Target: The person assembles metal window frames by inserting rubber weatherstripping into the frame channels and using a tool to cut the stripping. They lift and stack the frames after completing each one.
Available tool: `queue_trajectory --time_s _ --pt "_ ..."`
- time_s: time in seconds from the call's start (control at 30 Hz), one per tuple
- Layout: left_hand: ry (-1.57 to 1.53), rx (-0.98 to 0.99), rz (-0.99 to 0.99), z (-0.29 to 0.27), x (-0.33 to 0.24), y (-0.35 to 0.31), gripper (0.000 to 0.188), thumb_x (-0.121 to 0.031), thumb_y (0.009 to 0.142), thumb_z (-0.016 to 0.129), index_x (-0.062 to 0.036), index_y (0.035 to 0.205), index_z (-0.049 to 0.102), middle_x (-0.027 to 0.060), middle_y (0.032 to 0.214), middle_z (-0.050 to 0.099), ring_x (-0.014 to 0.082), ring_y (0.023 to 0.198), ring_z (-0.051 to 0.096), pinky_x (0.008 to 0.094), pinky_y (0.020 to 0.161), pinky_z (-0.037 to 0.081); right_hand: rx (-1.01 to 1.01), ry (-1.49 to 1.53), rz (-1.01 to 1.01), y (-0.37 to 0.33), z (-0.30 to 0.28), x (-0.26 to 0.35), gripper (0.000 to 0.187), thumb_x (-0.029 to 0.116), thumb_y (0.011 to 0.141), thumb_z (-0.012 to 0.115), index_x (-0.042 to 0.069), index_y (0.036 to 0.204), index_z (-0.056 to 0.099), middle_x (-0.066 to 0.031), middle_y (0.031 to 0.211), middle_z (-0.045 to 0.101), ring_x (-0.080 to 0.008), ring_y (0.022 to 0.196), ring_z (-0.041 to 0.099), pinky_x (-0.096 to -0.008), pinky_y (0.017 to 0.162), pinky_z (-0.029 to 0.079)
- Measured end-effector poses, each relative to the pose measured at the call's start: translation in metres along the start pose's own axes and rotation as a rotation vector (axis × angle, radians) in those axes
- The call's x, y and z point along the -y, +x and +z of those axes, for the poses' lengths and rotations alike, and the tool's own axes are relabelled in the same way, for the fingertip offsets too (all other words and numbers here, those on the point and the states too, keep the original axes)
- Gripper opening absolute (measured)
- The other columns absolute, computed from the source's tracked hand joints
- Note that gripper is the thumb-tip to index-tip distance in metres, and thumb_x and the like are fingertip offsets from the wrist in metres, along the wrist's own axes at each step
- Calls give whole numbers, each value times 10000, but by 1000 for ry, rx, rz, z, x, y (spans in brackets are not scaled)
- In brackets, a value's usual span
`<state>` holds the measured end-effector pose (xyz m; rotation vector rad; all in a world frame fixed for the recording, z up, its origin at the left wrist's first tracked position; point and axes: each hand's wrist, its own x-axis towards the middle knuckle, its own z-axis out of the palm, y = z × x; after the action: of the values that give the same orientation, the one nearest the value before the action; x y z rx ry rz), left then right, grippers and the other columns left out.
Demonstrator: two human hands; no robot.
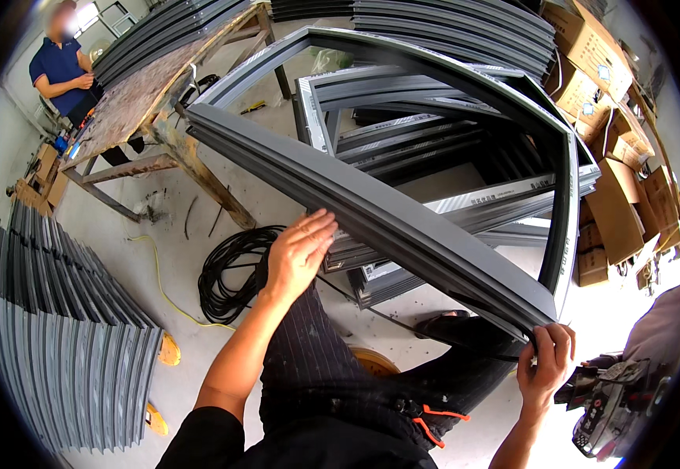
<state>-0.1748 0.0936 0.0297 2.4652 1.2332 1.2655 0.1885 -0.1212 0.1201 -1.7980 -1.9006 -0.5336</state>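
A large grey metal window frame lies tilted across the space before me, on top of other stacked frames. My left hand rests against the near edge of its long side, fingers stretched out and close together. At the frame's near right corner, my right hand is closed, with fingertips pressed at the corner on a thin black strip. That strip runs across my lap, apparently from the black coil on the floor. Exactly how the fingertips hold it is partly hidden.
Grey profiles stand stacked at left, and more lie at the back. Cardboard boxes line the right side. A worn workbench stands back left, with another person beside it. Orange-handled pliers hang at my waist.
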Motion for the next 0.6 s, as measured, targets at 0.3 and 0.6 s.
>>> queue_trajectory --time_s 0.3,0.6 --pt "185 -199 -219 -17 21 16 289 -193 930 601 -5 1141 656 199 1150 655 340 1130 604 427 1021 438 247 354 -9 70 9 -16 465 69 652 616 -22 1108 633 -192 1025 642 -371 1037 568 -474 1012 393" --pt "96 -230 -319 48 -89 28 717 -305 944 567 -26 1507 222 404 1456 180 558 1321 296 531 1071 343 391 311 25 41 -1 3 631 38 638 699 4 1256 581 -203 1062 623 -373 1035 580 -521 1086 339"
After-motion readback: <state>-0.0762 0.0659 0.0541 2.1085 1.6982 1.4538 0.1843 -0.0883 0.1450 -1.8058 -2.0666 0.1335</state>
